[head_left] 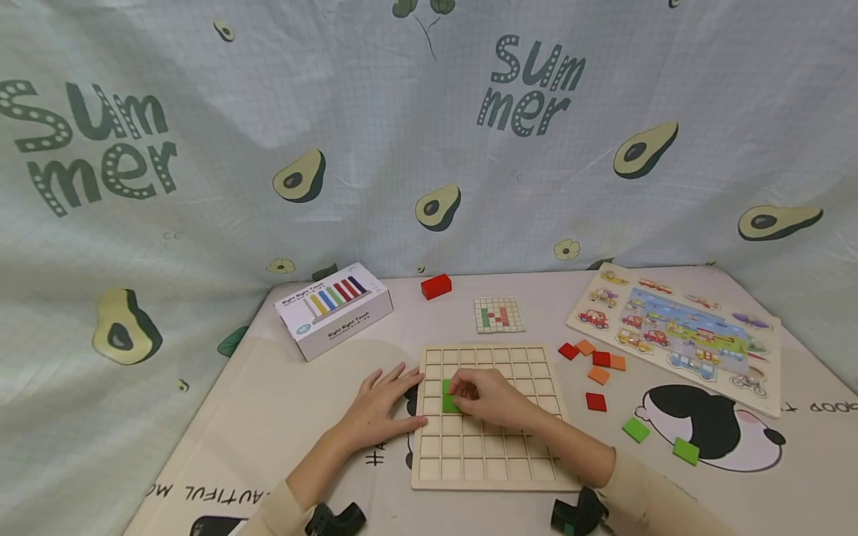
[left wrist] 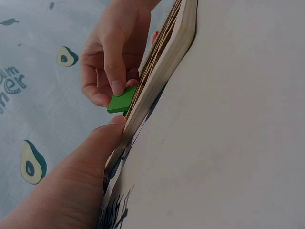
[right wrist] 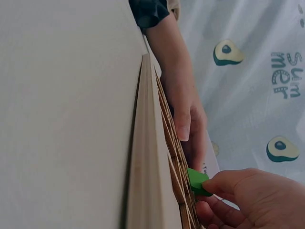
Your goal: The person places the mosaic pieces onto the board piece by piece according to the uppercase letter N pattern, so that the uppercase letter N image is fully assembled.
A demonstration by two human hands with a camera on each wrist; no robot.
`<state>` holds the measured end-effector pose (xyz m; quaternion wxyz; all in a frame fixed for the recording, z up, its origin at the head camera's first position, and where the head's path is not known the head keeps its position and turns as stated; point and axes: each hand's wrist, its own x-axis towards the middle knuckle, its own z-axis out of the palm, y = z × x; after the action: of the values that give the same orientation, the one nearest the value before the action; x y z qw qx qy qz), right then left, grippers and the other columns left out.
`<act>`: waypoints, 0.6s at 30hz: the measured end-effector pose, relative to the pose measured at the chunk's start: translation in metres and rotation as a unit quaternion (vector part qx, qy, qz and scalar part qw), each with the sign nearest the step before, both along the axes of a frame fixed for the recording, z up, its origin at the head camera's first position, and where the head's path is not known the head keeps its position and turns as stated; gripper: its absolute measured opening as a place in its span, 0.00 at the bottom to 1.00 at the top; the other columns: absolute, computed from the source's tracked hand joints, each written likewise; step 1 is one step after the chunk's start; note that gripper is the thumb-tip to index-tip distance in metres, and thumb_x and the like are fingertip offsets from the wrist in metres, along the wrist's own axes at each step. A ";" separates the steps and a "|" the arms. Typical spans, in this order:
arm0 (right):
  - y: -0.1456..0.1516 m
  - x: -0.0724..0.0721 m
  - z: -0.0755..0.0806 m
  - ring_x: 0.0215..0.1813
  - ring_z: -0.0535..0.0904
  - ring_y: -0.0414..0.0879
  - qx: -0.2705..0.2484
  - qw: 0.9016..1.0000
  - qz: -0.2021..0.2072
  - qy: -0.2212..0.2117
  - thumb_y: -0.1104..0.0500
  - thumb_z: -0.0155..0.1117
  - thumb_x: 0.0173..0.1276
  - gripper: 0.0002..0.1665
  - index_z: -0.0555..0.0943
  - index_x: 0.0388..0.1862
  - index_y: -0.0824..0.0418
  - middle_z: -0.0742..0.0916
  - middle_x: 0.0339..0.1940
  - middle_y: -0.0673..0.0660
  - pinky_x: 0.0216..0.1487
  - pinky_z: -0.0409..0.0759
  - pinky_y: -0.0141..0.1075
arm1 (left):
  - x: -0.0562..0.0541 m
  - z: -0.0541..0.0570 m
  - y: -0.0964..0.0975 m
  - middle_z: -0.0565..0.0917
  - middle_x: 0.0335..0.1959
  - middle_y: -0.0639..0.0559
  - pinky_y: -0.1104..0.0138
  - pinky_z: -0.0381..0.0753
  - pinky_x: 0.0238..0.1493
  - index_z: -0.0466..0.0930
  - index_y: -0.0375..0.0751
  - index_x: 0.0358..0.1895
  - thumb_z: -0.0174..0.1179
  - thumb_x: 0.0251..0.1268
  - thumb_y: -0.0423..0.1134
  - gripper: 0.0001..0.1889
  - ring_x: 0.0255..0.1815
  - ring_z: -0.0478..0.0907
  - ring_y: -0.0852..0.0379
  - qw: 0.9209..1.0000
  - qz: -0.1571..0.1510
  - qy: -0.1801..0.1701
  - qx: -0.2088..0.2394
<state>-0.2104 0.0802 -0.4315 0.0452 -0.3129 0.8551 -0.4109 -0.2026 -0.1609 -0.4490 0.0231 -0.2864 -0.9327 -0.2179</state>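
A wooden grid board (head_left: 488,476) with square cells lies in front of me. My right hand (head_left: 496,400) is over its left part, pinching a green square tile (left wrist: 122,100) between thumb and fingers. In the left wrist view this tile is tilted, just above the grid. A second green tile (head_left: 445,386) shows at the grid beside the right fingertips, partly covered by them. My left hand (head_left: 377,411) touches the board's left edge, its fingers spread and the thumb at the rim.
Right of the board lie loose red tiles (head_left: 596,402), orange tiles (head_left: 599,375) and green tiles (head_left: 635,429). Behind it are a small pattern card (head_left: 499,315) and a red block (head_left: 436,286). A white box (head_left: 335,311) stands back left, a picture puzzle (head_left: 677,335) back right.
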 end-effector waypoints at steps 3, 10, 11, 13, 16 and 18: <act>-0.001 0.000 -0.001 0.28 0.72 0.36 0.006 1.000 0.000 0.013 0.65 0.63 0.59 0.05 0.79 0.34 0.56 0.78 0.25 0.42 0.30 0.74 0.30 | 0.000 0.000 0.000 0.64 0.67 0.56 0.50 0.41 0.67 0.64 0.49 0.67 0.53 0.54 0.67 0.39 0.71 0.50 0.52 1.000 0.000 -0.001 0.001; -0.002 0.002 -0.003 0.28 0.71 0.35 0.017 0.999 0.000 0.048 0.67 0.63 0.58 0.06 0.79 0.34 0.58 0.78 0.27 0.43 0.29 0.73 0.29 | 0.000 0.000 -0.001 0.64 0.67 0.56 0.50 0.41 0.67 0.64 0.50 0.67 0.53 0.53 0.67 0.39 0.71 0.50 0.53 1.000 0.000 0.000 0.002; -0.002 0.002 -0.003 0.28 0.71 0.35 0.018 0.999 0.000 0.051 0.67 0.63 0.58 0.06 0.79 0.34 0.58 0.78 0.27 0.43 0.29 0.73 0.29 | 0.000 -0.001 -0.001 0.64 0.67 0.56 0.50 0.41 0.67 0.64 0.50 0.67 0.53 0.53 0.67 0.39 0.71 0.50 0.53 1.000 0.000 0.001 0.002; -0.002 0.002 -0.003 0.28 0.71 0.36 0.019 0.998 -0.001 0.057 0.67 0.63 0.57 0.06 0.79 0.34 0.58 0.78 0.28 0.44 0.29 0.72 0.29 | 0.000 -0.001 -0.001 0.64 0.67 0.56 0.50 0.41 0.67 0.64 0.50 0.67 0.53 0.53 0.67 0.39 0.71 0.50 0.53 1.000 0.000 0.002 0.002; -0.002 0.002 -0.004 0.27 0.71 0.36 0.021 0.998 -0.001 0.063 0.67 0.63 0.57 0.07 0.80 0.34 0.59 0.77 0.27 0.44 0.29 0.72 0.29 | 0.000 -0.001 -0.001 0.64 0.67 0.56 0.50 0.41 0.67 0.64 0.50 0.67 0.53 0.53 0.67 0.39 0.71 0.50 0.53 1.000 0.000 0.003 0.002; -0.002 0.002 -0.004 0.27 0.70 0.36 0.022 0.998 -0.002 0.065 0.67 0.63 0.57 0.07 0.80 0.34 0.59 0.77 0.27 0.44 0.29 0.72 0.28 | 0.000 -0.001 -0.001 0.64 0.67 0.56 0.50 0.41 0.67 0.64 0.50 0.67 0.53 0.53 0.67 0.39 0.71 0.50 0.53 1.000 -0.001 0.002 0.003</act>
<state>-0.2083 0.0780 -0.4356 -0.0048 -0.3360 0.8657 -0.3712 -0.2029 -0.1620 -0.4501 0.0258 -0.2873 -0.9319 -0.2199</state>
